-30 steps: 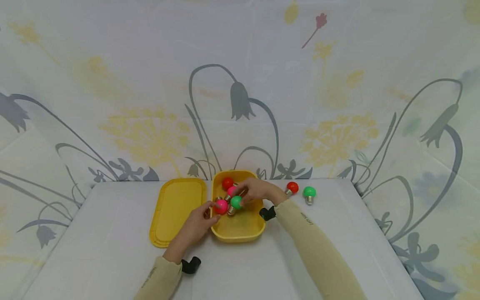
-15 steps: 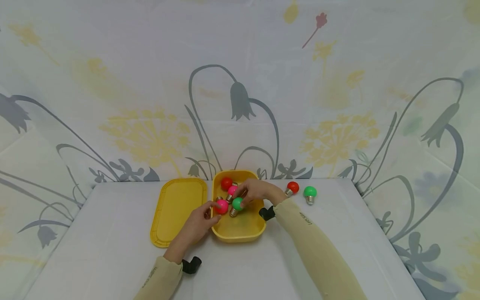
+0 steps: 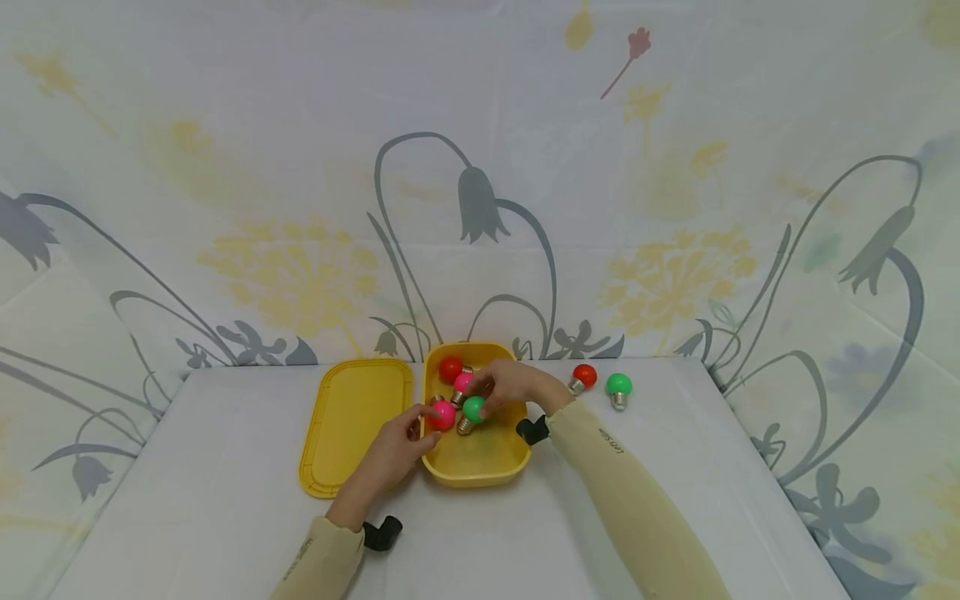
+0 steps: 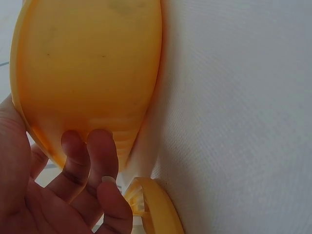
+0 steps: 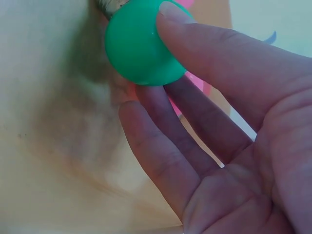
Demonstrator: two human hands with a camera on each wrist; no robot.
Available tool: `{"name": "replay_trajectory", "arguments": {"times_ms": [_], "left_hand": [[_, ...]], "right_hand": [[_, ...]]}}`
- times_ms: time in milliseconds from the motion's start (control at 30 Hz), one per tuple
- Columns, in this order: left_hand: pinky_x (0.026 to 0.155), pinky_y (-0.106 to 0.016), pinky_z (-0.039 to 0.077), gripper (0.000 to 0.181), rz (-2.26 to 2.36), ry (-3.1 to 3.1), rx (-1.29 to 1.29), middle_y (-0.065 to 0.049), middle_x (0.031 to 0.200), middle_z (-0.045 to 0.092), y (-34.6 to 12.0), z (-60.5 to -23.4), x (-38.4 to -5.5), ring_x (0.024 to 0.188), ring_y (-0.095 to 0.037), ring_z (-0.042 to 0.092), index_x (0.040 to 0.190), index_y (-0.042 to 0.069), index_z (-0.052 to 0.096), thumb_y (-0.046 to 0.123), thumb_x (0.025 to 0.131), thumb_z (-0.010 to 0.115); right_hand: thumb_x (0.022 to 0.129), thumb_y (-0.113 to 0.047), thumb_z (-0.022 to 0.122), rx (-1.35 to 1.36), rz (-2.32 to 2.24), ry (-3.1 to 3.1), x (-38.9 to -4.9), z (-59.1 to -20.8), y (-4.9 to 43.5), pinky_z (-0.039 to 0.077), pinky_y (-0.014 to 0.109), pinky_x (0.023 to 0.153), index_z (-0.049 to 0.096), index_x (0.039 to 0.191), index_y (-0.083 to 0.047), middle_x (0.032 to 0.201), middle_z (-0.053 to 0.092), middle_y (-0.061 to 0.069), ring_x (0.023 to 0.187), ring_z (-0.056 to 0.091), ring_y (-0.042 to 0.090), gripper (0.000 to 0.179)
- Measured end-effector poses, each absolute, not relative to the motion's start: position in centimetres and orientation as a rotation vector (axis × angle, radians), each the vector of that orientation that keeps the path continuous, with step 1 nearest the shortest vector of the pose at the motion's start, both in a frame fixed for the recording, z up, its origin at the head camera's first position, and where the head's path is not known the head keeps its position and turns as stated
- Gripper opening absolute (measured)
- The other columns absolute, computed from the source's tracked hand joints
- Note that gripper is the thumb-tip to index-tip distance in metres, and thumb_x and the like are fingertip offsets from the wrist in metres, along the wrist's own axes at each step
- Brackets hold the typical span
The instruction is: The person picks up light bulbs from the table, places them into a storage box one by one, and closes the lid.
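My right hand (image 3: 513, 382) reaches into the yellow plastic box (image 3: 480, 480) and pinches a green light bulb (image 3: 474, 408), thumb on its round globe, its metal screw base pointing down. In the right wrist view the green bulb (image 5: 141, 44) covers part of a pink one behind it. My left hand (image 3: 397, 442) holds the box's left wall; the left wrist view shows several curled fingers (image 4: 102, 153) against the outer side. Its index fingertip is right at a pink bulb (image 3: 443, 416) inside. Another pink bulb (image 3: 463, 382) and a red bulb (image 3: 451, 369) lie farther back.
A yellow lid (image 3: 356, 425) lies flat left of the box. On the white table (image 3: 465, 550), to the right, are a red bulb (image 3: 585, 375) and a green bulb (image 3: 619, 385). A flower-patterned cloth (image 3: 480, 275) rises behind.
The green bulb in my right hand has shifted slightly down and right within the box. My left hand stays in place at the box's wall.
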State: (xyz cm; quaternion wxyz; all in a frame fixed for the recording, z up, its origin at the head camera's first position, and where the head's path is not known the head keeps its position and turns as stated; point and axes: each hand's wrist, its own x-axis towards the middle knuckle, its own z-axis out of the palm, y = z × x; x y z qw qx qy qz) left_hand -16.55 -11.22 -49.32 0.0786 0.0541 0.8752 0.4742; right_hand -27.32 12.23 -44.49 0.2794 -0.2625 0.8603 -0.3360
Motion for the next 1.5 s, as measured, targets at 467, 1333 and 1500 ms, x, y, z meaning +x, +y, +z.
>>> {"name": "replay_trajectory", "arguments": {"times_ms": [467, 1333, 1500], "left_hand": [[0.062, -0.029, 0.041, 0.030, 1.415, 2.627, 0.164, -0.006, 0.085, 0.051, -11.26, -49.47, -16.65, 0.082, -0.021, 0.050, 0.122, 0.018, 0.062, 0.020, 0.093, 0.071], [0.062, -0.029, 0.041, 0.030, 1.433, 2.612, 0.149, -0.006, 0.087, 0.051, -11.13, -49.28, -16.51, 0.083, -0.021, 0.050, 0.122, 0.018, 0.062, 0.020, 0.093, 0.070], [0.060, -0.028, 0.039, 0.029, 1.441, 2.618, 0.167, -0.006, 0.084, 0.049, -11.20, -49.20, -16.48, 0.080, -0.021, 0.049, 0.121, 0.017, 0.062, 0.019, 0.093, 0.070]], "right_hand": [[0.083, -0.008, 0.080, -0.719, -0.914, 2.318, -27.47, -44.68, 12.47, 0.049, 0.037, 0.097, 0.074, 0.114, -0.016, 0.108, 0.071, -0.006, 0.102, 0.063, 0.017, 0.032], [0.084, -0.004, 0.076, -0.780, -0.989, 2.262, -27.50, -44.87, 12.82, 0.048, 0.038, 0.099, 0.073, 0.117, -0.011, 0.113, 0.072, 0.000, 0.107, 0.064, 0.016, 0.034], [0.085, -0.006, 0.075, -0.771, -1.007, 2.269, -27.60, -44.88, 13.02, 0.046, 0.040, 0.101, 0.073, 0.117, -0.013, 0.114, 0.071, -0.001, 0.108, 0.063, 0.016, 0.033]]}}
